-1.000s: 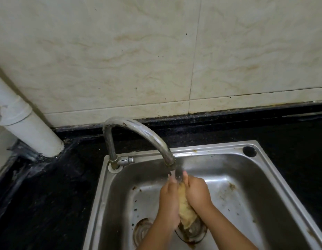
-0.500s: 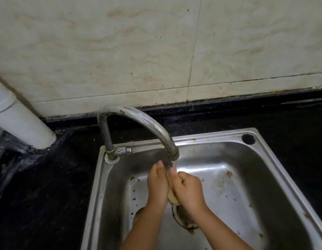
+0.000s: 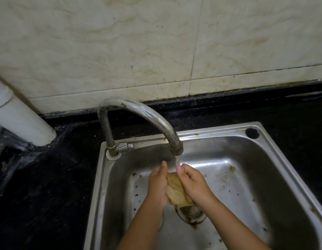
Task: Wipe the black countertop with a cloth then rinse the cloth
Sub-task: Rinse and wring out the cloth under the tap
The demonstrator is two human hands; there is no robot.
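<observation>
A wall of cream marbled tiles (image 3: 120,51) rises behind the black countertop (image 3: 39,177), whose speckled surface looks dull and wet in patches. A white plastic pipe (image 3: 21,120) comes down onto the countertop at the far left. Set into the countertop is a rectangular stainless steel sink (image 3: 275,159), its basin scuffed and dotted with rusty stains, with a round drain (image 3: 192,213) in the floor. A curved metal tap (image 3: 138,112), tarnished along its arch, bends over the basin, and a thin stream of water (image 3: 177,160) falls from its spout.

The cloth (image 3: 176,191) is over the drain, bunched into a crumpled yellowish-tan wad, its long axis running from near the stream down toward the person, tilted slightly right. It sits sandwiched between both hands. The left hand (image 3: 157,184) presses against its left side with fingers fairly straight, pointing at the tap. The right hand (image 3: 193,184) curls over its right side, gripping it, fingertips just under the water.
</observation>
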